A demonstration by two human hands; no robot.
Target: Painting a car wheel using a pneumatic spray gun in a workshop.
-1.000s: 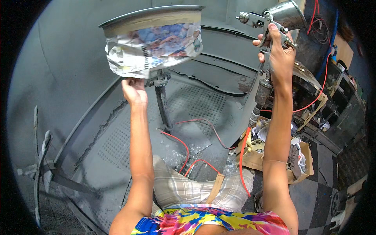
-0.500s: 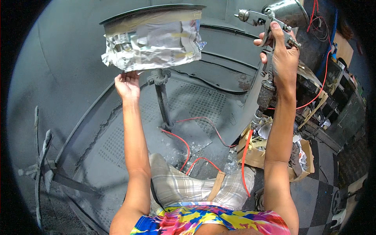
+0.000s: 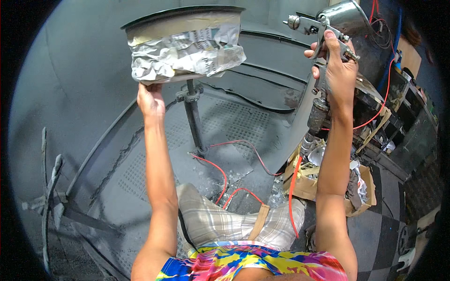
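A wheel rim (image 3: 185,51) wrapped in newspaper and masking tape sits on a grey metal stand (image 3: 193,119), its dark upper lip showing above the paper. My left hand (image 3: 151,100) is at the underside of the wrapping, gripping its lower edge; the fingertips are partly hidden beneath it. To the right, my right hand (image 3: 341,77) is wrapped round the grip of a spray gun (image 3: 307,23). The gun's metal cup (image 3: 346,18) tilts to the upper right, and its nozzle points left toward the rim. An orange air hose (image 3: 294,187) hangs from the gun's lower fitting.
More red hose (image 3: 222,173) lies on the grey floor around the stand's foot. A cardboard box (image 3: 370,187) of rubbish stands at right, below cluttered dark shelves (image 3: 398,107). At far left is a grey metal frame (image 3: 51,187) with upright bars.
The wrapped wheel rim has turned on its stand, bringing a different stretch of newspaper to the front. My left hand has shifted slightly with it. The spray gun has barely moved.
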